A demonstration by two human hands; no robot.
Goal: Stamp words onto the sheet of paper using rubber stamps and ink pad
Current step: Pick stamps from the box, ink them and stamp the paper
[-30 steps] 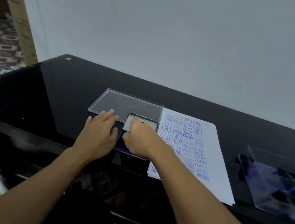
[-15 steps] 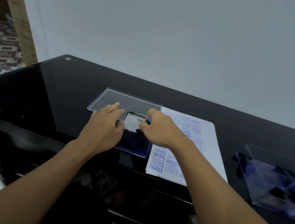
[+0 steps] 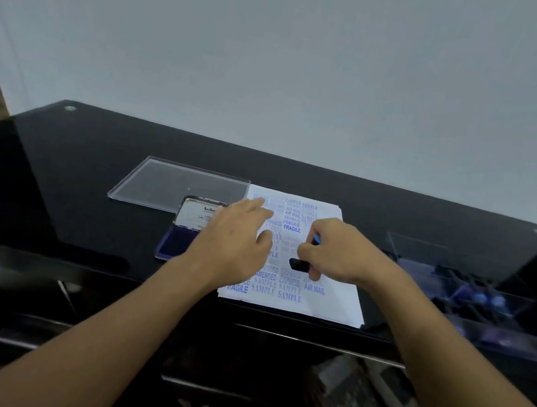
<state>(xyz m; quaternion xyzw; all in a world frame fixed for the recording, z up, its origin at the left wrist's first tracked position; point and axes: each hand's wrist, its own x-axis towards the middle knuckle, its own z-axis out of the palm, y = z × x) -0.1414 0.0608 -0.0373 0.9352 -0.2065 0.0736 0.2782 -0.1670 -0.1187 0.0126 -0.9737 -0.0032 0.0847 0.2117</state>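
My right hand [image 3: 338, 254] pinches a small black rubber stamp [image 3: 298, 264] over the white, blue-stamped paper sheet [image 3: 336, 298]. My left hand [image 3: 232, 246] rests straight-fingered on its left edge, beside the open blue ink pad [image 3: 177, 241].

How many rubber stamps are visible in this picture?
1: the right hand holds a rubber stamp over the paper. The clear box at the right may hide more; its contents are blurred.

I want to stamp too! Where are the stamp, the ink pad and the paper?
stamp [image 3: 298, 264]: head view, on its black base.
ink pad [image 3: 178, 241]: head view, on its blue inked surface.
paper [image 3: 341, 300]: head view, on its bare white lower right part.
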